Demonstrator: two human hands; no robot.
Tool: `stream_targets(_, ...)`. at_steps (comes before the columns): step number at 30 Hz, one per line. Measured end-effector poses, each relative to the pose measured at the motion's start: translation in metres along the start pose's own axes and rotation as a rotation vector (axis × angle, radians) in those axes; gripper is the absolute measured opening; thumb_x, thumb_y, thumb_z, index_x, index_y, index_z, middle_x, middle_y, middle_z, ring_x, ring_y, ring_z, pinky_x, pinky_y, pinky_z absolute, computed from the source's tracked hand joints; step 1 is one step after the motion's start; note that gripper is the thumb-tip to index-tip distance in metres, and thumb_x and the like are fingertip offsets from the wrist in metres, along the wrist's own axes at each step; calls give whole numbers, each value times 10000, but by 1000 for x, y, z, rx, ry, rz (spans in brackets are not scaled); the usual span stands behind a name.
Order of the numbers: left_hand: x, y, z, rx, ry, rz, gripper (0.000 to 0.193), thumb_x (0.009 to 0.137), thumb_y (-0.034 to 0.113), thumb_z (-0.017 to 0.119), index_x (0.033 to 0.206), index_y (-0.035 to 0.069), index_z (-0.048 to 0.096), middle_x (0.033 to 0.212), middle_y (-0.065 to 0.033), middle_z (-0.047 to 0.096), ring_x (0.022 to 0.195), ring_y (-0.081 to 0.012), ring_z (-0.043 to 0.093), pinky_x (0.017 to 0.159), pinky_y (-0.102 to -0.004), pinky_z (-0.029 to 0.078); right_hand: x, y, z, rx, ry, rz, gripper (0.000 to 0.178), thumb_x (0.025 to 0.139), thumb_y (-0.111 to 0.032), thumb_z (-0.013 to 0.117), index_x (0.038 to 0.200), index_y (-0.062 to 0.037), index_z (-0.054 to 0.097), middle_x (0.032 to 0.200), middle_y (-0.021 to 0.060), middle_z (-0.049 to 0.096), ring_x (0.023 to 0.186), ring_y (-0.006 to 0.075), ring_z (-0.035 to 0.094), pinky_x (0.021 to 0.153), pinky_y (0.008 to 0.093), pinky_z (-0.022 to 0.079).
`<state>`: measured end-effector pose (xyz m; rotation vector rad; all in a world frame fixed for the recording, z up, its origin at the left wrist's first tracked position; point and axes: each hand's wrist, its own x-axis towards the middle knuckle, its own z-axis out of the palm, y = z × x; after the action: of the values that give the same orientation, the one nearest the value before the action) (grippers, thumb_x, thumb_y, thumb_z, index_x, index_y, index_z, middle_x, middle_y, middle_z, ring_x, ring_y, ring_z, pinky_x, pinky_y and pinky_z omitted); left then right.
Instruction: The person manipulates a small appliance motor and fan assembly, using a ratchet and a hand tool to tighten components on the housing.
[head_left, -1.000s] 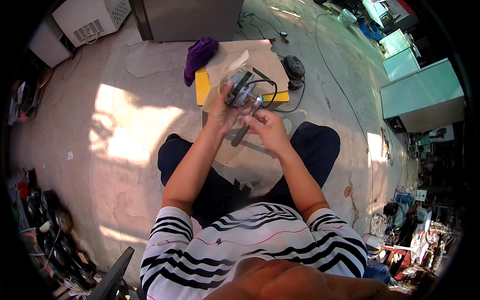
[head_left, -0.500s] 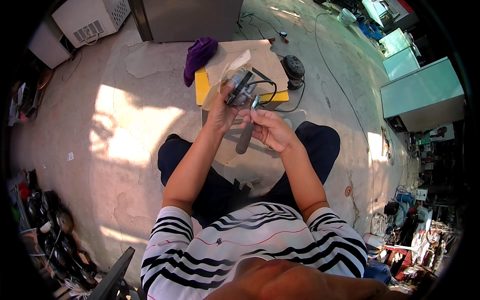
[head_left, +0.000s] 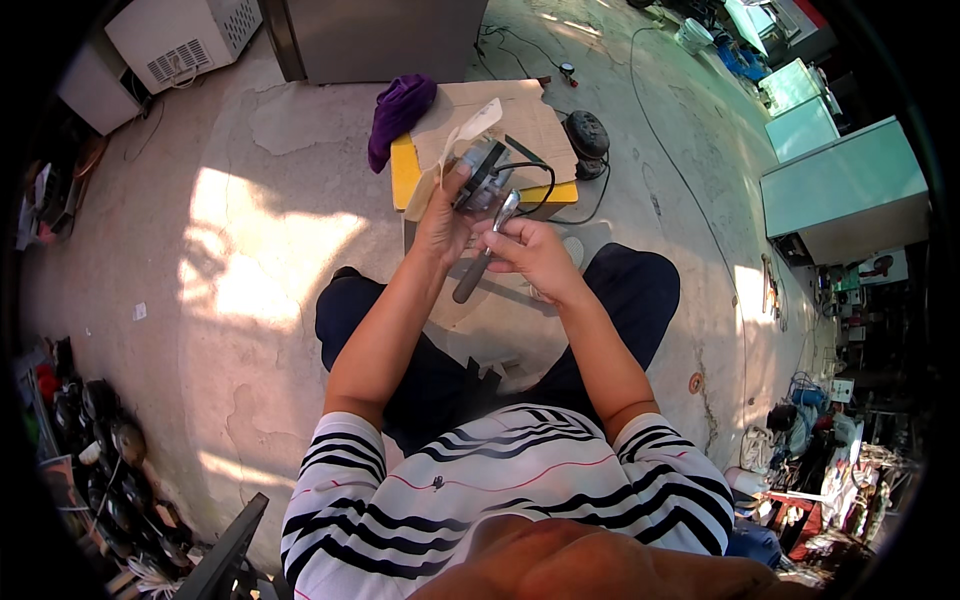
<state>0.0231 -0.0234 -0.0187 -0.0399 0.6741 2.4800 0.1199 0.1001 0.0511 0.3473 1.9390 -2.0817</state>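
"Motor (head_left: 488, 168) first, please: where is it, and how do you think it handles?"

"It is in the left hand (head_left: 443, 222), above the near edge of the yellow box (head_left: 404, 178) with the cardboard (head_left: 515, 105) on it. Whether the box also supports it, I cannot tell. I judge it compact but rather heavy, because the body looks metallic; it should be stiff, and perhaps slippery if there is oil."

"Which place is good for holding?"

"Around the solid body, I would say. The black cable (head_left: 549, 180) bends in a loop at its right side and is probably flexible, so it is a poor handle. The pale blade-like piece (head_left: 480, 120) beside it looks thin and could crack under pressure; I cannot see clearly if it is joined to the motor."

"And the hands, how wide are they?"

"The left hand is curled around the side of the motor, with the thumb on it. The right hand (head_left: 538, 255) is rather narrow: its fingers pinch the ratchet wrench (head_left: 466, 284) around the middle."

"How is this wrench placed?"

"It is tilted, with the shiny head up near the motor and the dark grip down to the left. I expect it to be rigid and well balanced there. Whether its head touches the motor, I cannot tell."
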Motion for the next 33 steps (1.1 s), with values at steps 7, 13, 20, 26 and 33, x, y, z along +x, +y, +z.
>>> stream_targets(7, 0, -3, -3, -23, 78, 29, 666, 840, 473, 759, 1307, 64, 520, 1213, -116, 621, 1101, -268, 615, 943, -461, 521, 8, 18, -3, -985, 439, -649, 211, 885, -131, 662, 1070, -29, 659, 938, 189, 659, 791, 368, 647, 668, 396, 511)
stream_targets(13, -1, -3, 4, -84, 11, 19, 707, 845, 532, 731, 1324, 63, 508, 1221, -132, 619, 1115, -290, 611, 984, -481, 507, 9, 33, -18, -666, 354, -416, 215, 906, -125, 662, 1100, -34, 675, 952, 119, 698, 784, 261, 685, 669, 335, 533)
stream_targets(20, -5, 2, 4, -28, -31, -18, 607, 871, 449, 713, 1293, 63, 512, 1184, -128, 621, 1065, -293, 626, 943, -450, 537, -4, 0, -6, 75, -63, 11, 347, 984, -237, 620, 1240, -2, 616, 992, 27, 686, 912, 96, 666, 751, 224, 559)
stream_targets(26, -5, 5, 2, -34, -27, -55, 576, 865, 419, 726, 1272, 71, 516, 1166, -109, 615, 1053, -273, 620, 936, -427, 533, -7, -6, -8, 275, -166, 84, 363, 1000, -247, 594, 1244, 22, 600, 988, 46, 692, 920, 111, 691, 732, 211, 572)
stream_targets(33, 1, 4, -10, -46, -99, -52, 584, 850, 371, 751, 1290, 82, 501, 1161, -99, 609, 1032, -226, 624, 879, -410, 557, -2, -5, -14, 689, -311, 129, 367, 1013, -233, 568, 1245, 51, 574, 963, 60, 708, 886, 122, 704, 762, 240, 585)
